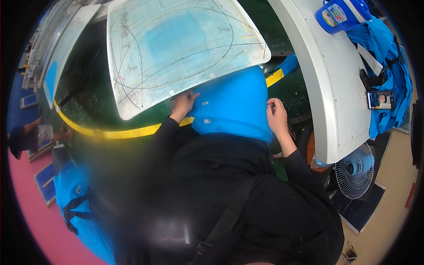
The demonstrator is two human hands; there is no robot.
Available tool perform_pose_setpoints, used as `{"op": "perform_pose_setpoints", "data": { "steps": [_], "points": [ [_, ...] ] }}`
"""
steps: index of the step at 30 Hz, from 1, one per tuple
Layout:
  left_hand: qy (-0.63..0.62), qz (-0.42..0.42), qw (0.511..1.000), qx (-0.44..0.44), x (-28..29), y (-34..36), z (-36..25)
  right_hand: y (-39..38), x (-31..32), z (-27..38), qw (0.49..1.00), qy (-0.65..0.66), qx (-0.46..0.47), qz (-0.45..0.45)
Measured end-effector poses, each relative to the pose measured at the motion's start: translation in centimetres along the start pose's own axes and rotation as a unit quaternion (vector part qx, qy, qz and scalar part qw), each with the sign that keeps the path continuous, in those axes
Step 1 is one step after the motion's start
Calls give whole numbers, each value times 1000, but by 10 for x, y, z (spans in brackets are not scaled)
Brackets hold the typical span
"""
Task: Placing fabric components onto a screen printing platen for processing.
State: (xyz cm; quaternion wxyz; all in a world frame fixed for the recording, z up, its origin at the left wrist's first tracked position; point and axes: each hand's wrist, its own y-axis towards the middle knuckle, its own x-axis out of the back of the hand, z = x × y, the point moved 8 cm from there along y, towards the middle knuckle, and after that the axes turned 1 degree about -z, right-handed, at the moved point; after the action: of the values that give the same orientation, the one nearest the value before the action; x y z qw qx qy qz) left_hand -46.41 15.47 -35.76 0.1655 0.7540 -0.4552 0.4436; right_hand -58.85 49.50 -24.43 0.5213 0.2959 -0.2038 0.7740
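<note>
A bright blue piece of cloth (236, 99), perhaps a garment, spreads between my hands and my black-clad body, its far end at the near edge of a pale flat board (154, 62). Two small white labels show on its left part. My left hand (183, 105) grips the cloth's left edge beside the board, thumb on top; its other fingers are partly hidden. At the right edge, my right hand (277, 115) has curled fingers closed on the cloth's border. The board has a light blue stain in its middle and dark curved lines.
A white curved machine housing (329, 88) rises on the right, bearing a blue bucket (342, 15) and a phone (380, 100). Blue cloths (388, 57) are heaped beyond it. A fan (354, 170) stands below. A yellow curved band (119, 134) runs at left; another person (31, 136) is farther left.
</note>
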Motion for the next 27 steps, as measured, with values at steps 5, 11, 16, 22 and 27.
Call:
{"op": "perform_pose_setpoints", "data": {
  "steps": [5, 11, 16, 22, 27],
  "points": [
    [48, -107, 966, -229, 40, -31, -74, 3, 0, -8, 1000, 5, 11, -4],
    [-112, 10, 947, -300, 91, -84, -161, 6, 12, -1, 1000, -21, 15, -5],
    [-416, -100, 883, -195, 200, -100, -191, 14, 23, -16, 999, -18, -2, -40],
    [-597, -96, 792, 82, 250, -103, -168, -6, 25, -14, 990, 140, -36, -7],
    [-591, -38, 786, 177, 245, -123, -143, -29, 20, 0, 989, 147, -15, -30]
  ]
}}
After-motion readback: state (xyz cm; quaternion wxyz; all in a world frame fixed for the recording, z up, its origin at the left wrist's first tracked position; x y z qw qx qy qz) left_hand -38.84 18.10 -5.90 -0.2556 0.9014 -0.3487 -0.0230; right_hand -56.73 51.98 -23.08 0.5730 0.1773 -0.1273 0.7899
